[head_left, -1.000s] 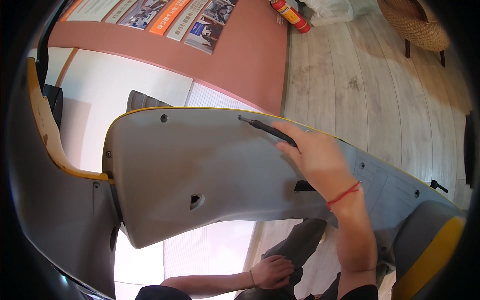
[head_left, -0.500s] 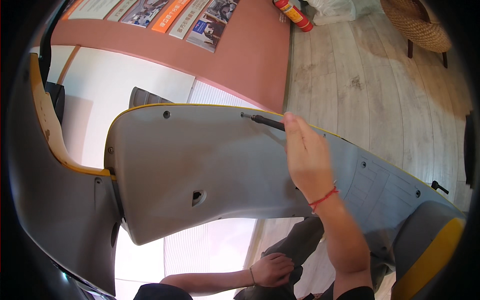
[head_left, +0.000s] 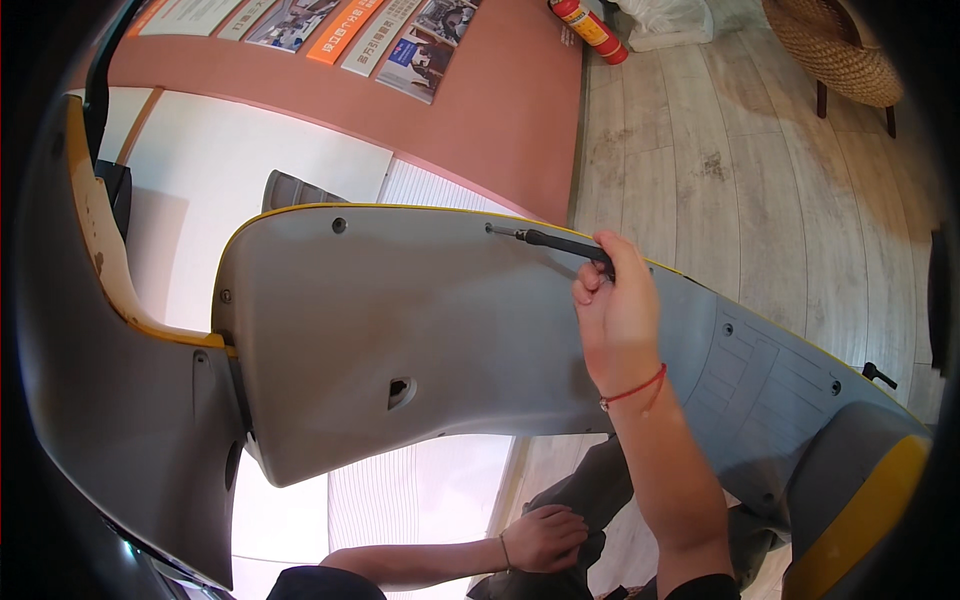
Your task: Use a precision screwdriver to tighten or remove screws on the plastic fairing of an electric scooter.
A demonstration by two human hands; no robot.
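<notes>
A long grey plastic panel with a yellow edge (head_left: 300, 340) lies across the view, with several screw holes. My right hand (head_left: 615, 310), with a red string bracelet, is closed round the handle of a black screwdriver (head_left: 560, 245); its tip meets a hole (head_left: 489, 228) near the panel's far edge. My left hand (head_left: 548, 538) rests on my dark-trousered leg (head_left: 590, 480) below the panel, fingers loosely bent, holding nothing visible.
A curved grey-and-cream body section (head_left: 140, 400) stands at the left, a grey-yellow part (head_left: 860, 510) at the lower right. Beyond are a pink wall board (head_left: 480, 140) with posters, a red fire extinguisher (head_left: 590, 30), a white bag (head_left: 670, 22) and a woven chair (head_left: 835, 55).
My right hand has turned round the screwdriver's handle, its wrist moving left, while the tool's tip stays at the same hole. My left hand stays in place.
</notes>
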